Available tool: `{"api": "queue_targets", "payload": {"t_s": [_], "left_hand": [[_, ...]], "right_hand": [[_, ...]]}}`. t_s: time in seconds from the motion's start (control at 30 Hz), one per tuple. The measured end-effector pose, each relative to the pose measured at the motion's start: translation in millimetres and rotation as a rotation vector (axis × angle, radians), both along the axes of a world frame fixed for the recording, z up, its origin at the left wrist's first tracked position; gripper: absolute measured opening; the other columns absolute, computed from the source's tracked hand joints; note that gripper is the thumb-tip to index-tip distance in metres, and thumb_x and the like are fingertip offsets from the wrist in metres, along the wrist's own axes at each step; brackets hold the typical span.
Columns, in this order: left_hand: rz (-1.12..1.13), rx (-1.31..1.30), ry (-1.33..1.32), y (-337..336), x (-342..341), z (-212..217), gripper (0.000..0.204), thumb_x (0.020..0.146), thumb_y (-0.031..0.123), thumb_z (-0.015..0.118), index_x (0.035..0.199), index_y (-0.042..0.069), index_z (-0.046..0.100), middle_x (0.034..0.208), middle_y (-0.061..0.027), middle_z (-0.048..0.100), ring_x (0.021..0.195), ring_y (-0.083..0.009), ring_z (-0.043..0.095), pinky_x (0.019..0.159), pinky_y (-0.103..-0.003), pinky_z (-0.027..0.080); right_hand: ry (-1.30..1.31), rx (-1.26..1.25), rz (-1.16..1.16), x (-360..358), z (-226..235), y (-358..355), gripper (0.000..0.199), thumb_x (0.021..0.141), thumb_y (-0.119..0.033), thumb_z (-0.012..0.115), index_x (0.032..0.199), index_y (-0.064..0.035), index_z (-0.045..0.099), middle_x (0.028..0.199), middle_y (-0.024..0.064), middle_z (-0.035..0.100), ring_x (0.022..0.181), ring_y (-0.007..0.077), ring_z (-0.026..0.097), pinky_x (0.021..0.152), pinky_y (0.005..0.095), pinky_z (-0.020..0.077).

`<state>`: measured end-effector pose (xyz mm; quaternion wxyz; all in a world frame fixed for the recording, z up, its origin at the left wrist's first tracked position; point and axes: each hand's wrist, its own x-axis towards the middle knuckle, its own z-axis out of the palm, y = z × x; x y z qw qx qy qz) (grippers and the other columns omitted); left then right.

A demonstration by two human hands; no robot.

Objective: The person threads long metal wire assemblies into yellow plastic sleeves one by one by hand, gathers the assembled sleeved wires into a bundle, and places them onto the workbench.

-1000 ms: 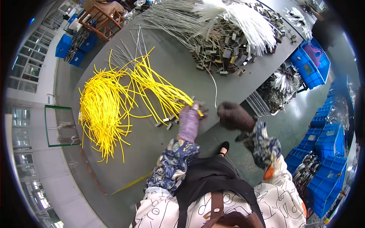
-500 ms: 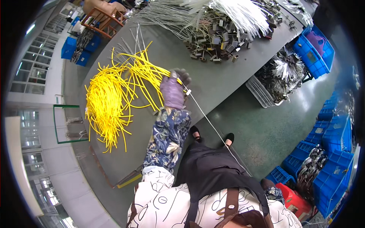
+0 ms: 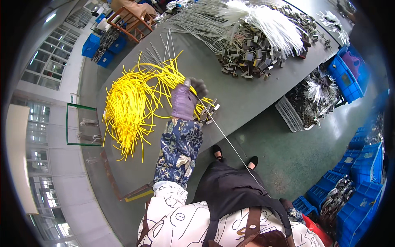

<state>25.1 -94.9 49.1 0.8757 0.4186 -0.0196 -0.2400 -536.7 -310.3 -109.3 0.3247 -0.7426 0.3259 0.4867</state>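
My left hand (image 3: pixel 186 100), in a purple glove with grey fingertips, is above the grey table with its fingers curled over a bundle of thin yellow tubes (image 3: pixel 166 78). Tube ends stick out beyond the hand, next to small metal and white blocks (image 3: pixel 214 110). From that hand a thin pale wire (image 3: pixel 230 141) stretches taut across my dark apron toward my right side. My right hand (image 3: pixel 286 203), in a dark glove, shows only in part low at my right side, its fingers hidden. A large heap of yellow tubes (image 3: pixel 127 111) lies left of my left hand.
White ties (image 3: pixel 267 26), grey wires (image 3: pixel 197 24) and small metal blocks (image 3: pixel 251 55) are piled at the table's far side. A grey crate (image 3: pixel 290 114) of parts stands on the floor beyond the table edge. Blue crates (image 3: pixel 366 164) line the right. A person sits on a wooden chair (image 3: pixel 128 22) far left.
The whole view has shifted, so the table sits lower and further right. The blocks beside my left hand now show more clearly. The wire remains stretched toward my right side.
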Motion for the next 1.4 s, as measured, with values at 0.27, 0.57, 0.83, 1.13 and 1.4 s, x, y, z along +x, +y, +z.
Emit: {"api": "queue_targets", "payload": {"t_s": [0.27, 0.57, 0.83, 1.13, 1.4], "left_hand": [[0.091, 0.100, 0.035, 29.1, -27.3, -31.6, 0.025, 0.091, 0.024, 0.053, 0.103, 0.001, 0.054, 0.097, -0.0152, 0.061, 0.088, -0.0293, 0.062, 0.079, -0.047, 0.054], [0.302, 0.162, -0.043, 39.4, -2.2, 16.2, 0.025, 0.093, 0.022, 0.049, 0.102, -0.001, 0.051, 0.093, -0.0175, 0.059, 0.085, -0.0313, 0.062, 0.080, -0.049, 0.054], [0.185, 0.272, -0.084, 25.7, -46.7, -12.1, 0.024, 0.091, 0.025, 0.054, 0.094, 0.001, 0.058, 0.084, -0.0117, 0.064, 0.076, -0.0226, 0.064, 0.069, -0.036, 0.055], [0.213, 0.084, 0.179, 4.9, -109.1, -4.7, 0.033, 0.094, 0.035, 0.050, 0.100, 0.004, 0.059, 0.080, -0.0050, 0.062, 0.072, -0.0159, 0.061, 0.070, -0.031, 0.053], [0.056, 0.683, -0.365, -7.3, -109.0, -3.9, 0.021, 0.089, 0.021, 0.054, 0.085, 0.002, 0.061, 0.074, -0.0040, 0.063, 0.065, -0.0120, 0.059, 0.064, -0.026, 0.048]], "right_hand": [[-0.042, -0.038, -0.261, -39.5, -27.4, 4.3, 0.031, 0.065, -0.027, 0.067, 0.089, -0.0084, 0.067, 0.090, 0.0183, 0.066, 0.090, 0.0334, 0.064, 0.078, 0.0395, 0.0508], [0.048, -0.098, -0.029, -47.0, -59.0, 1.4, 0.031, 0.064, -0.030, 0.069, 0.087, -0.0097, 0.069, 0.090, 0.0170, 0.067, 0.089, 0.0331, 0.065, 0.077, 0.0405, 0.0513], [-0.013, 0.067, -0.234, -13.6, -13.2, 2.8, 0.031, 0.064, -0.032, 0.071, 0.085, -0.0089, 0.067, 0.085, 0.0150, 0.068, 0.083, 0.0292, 0.066, 0.073, 0.0384, 0.0503], [-0.003, -0.007, -0.104, 25.3, -26.1, -2.3, 0.033, 0.067, -0.033, 0.073, 0.087, -0.0078, 0.065, 0.080, 0.0131, 0.067, 0.078, 0.0243, 0.065, 0.070, 0.0372, 0.0502], [-0.617, 0.655, -0.512, 276.8, 66.3, 21.3, 0.032, 0.073, -0.016, 0.072, 0.100, -0.0026, 0.061, 0.080, 0.0044, 0.059, 0.068, 0.0107, 0.055, 0.058, 0.0263, 0.0458]]}}
